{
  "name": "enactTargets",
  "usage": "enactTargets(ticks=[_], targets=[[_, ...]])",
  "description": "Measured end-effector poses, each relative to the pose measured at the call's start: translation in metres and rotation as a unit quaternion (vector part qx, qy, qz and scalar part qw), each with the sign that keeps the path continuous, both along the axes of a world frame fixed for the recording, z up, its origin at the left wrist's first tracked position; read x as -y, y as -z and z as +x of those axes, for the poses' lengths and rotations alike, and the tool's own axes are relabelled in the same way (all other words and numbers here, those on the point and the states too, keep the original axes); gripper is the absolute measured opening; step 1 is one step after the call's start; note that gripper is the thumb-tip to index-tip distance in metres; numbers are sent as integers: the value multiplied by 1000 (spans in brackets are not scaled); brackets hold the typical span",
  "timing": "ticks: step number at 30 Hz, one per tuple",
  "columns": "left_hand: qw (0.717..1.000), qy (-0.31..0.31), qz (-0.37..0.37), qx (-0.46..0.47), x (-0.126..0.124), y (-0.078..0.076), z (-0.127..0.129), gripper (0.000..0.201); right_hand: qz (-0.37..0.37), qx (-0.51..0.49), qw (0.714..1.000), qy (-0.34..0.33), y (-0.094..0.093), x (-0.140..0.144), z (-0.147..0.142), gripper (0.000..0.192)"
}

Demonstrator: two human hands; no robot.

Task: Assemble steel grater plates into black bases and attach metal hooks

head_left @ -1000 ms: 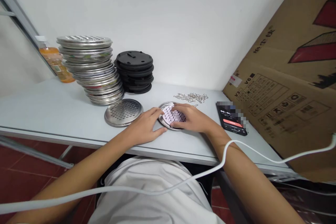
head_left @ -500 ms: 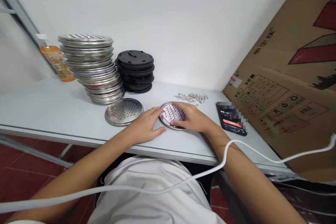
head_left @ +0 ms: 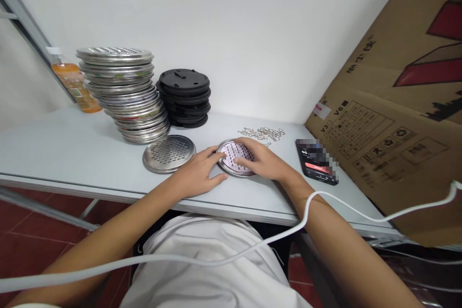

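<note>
Pale tabletop (head_left: 262, 195), perforated disc (head_left: 232, 150) under right hand (head_left: 265, 161), beside left hand (head_left: 198, 173)

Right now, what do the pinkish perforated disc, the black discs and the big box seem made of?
Pinkish perforated disc: likely metal, by its shiny silver rim; the face's material is unclear.
Black discs: probably dull plastic, with a moulded-looking tab on top.
Big box: likely cardboard, matte brown and printed.

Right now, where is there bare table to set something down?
Tabletop left of the silver disc, in front of the tall metal stack; also between black stack and small metal pieces. Crowded: around pinkish disc, left hand and right hand.
</note>
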State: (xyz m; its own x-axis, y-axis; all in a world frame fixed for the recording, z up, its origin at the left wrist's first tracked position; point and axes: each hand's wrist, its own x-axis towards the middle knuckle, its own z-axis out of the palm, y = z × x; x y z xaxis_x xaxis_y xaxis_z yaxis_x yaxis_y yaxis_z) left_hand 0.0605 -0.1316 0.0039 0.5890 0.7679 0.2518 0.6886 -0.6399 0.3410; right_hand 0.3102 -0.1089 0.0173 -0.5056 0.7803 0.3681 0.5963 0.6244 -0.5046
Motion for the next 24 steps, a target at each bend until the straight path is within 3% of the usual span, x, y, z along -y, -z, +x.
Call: enactTargets(ticks=[3,8,16,24], targets=[[1000,-2,-1,0,0,1,0,59,-33,-36,999,9,0,-2,10,43],[1000,-1,-2,-1,0,2,-1,59,-52,1,999,-15,4,-4,20,63],[1000,-2,0,-5,0,0,0,60,-60,-38,997,-3,-2,-4,24,45],[1000,0,-2,-6,0,1,0,59,-76,-41,996,-24,-3,-6,44,51]])
